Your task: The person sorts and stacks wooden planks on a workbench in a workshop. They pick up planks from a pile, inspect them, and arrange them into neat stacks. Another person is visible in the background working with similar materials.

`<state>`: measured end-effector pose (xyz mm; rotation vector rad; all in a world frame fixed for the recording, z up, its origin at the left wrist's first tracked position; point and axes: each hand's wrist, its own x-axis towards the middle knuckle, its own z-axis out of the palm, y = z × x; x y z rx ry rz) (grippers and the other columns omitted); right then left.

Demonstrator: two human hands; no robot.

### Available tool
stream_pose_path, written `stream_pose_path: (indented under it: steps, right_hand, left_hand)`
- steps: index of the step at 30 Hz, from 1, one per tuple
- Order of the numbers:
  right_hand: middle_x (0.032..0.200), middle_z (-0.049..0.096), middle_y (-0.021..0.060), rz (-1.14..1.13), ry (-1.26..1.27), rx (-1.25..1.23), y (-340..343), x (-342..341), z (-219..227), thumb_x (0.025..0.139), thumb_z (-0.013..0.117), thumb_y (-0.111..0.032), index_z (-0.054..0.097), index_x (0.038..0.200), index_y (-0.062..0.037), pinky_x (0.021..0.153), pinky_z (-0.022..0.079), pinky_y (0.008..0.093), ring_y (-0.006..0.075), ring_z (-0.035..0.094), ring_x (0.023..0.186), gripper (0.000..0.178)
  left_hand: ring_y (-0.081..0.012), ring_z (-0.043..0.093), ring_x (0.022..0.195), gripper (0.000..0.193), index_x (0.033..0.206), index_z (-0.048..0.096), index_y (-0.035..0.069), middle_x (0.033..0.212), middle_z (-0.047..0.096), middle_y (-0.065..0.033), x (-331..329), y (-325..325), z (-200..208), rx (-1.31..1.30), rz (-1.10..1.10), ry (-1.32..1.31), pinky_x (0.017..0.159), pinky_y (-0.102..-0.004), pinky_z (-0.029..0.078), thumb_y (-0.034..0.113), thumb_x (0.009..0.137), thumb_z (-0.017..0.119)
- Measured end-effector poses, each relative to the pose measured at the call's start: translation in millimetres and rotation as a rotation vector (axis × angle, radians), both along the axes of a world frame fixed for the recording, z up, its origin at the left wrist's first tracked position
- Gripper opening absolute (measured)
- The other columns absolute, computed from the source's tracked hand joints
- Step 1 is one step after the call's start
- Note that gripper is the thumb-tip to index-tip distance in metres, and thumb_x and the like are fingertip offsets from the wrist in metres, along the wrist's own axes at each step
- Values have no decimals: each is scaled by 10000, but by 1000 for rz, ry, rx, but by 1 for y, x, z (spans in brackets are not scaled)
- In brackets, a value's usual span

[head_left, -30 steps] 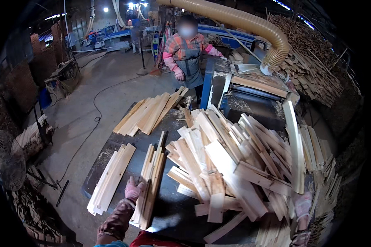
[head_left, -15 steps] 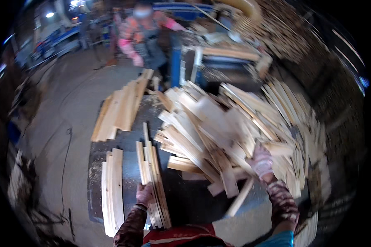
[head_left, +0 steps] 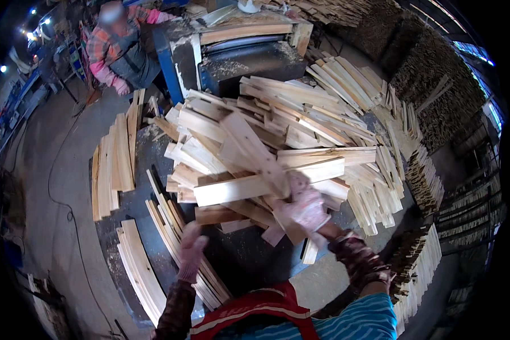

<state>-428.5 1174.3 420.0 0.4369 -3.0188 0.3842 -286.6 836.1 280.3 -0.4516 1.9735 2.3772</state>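
Note:
My right hand (head_left: 307, 208), in a pale, pinkish work glove and slightly blurred, closes round the near end of a wooden board (head_left: 250, 146). That board slants away over a jumbled heap of planks (head_left: 232, 190). Beside a row of narrow wooden strips (head_left: 167, 224), my left hand (head_left: 192, 252), also gloved, is raised with its fingers stretched out and nothing visible in it. To its left lies a small stack of boards (head_left: 137, 266). All of this wood rests on a dark table (head_left: 252, 255) strewn with sawdust.
Beyond the heap stands a blue-sided woodworking machine (head_left: 249, 59). A co-worker (head_left: 122, 51) in a dark apron is at its left. More boards (head_left: 113, 161) lie along the table's far left edge. Stacked strips (head_left: 419, 272) stand at right; a cable (head_left: 68, 209) crosses the floor.
My view has swung to the right. My left hand has come off the narrow strips. My right hand has moved inward from the heap's right side, now with a board in it.

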Motion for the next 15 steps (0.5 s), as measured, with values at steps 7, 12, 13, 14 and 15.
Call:
stream_pose_path:
  steps: [7,12,13,14,15]
  right_hand:
    - [1259,605,222,546,3,-446,-114,21,-34,994,511,-467,468,1450,-65,940,480,499,411,592,1119,610]
    - [1407,504,248,492,231,199,-53,-14,-15,897,635,-373,506,1408,-22,1148,335,497,403,446,1333,633]
    - [1414,499,249,338,231,311,-25,-25,-37,883,644,-417,471,1432,-5,1173,296,505,414,436,1341,707]
    - [1444,474,244,278,325,323,-9,-28,-41,862,650,-451,439,1458,-16,1191,268,515,416,417,1359,767]
    - [1487,433,225,310,334,374,9,-31,-40,836,680,-465,408,1483,-27,1204,247,517,410,400,1379,827]
  left_hand:
    - [-226,603,1146,542,1305,578,-9,1223,647,-89,-29,75,80,630,-177,18,1024,-364,441,85,789,714]
    - [-271,648,1130,627,1357,526,-49,1215,662,-139,-18,20,105,906,-146,91,1039,-431,499,193,811,715]
    - [-292,649,1131,616,1353,526,-62,1212,664,-157,-16,12,101,912,-135,97,1041,-434,496,196,822,704]
    - [-312,649,1132,606,1349,526,-75,1208,666,-176,-14,4,97,919,-118,104,1044,-436,493,199,834,693]
    - [-333,649,1134,597,1344,526,-88,1205,667,-194,-11,-3,94,932,-100,108,1046,-439,489,202,846,681]
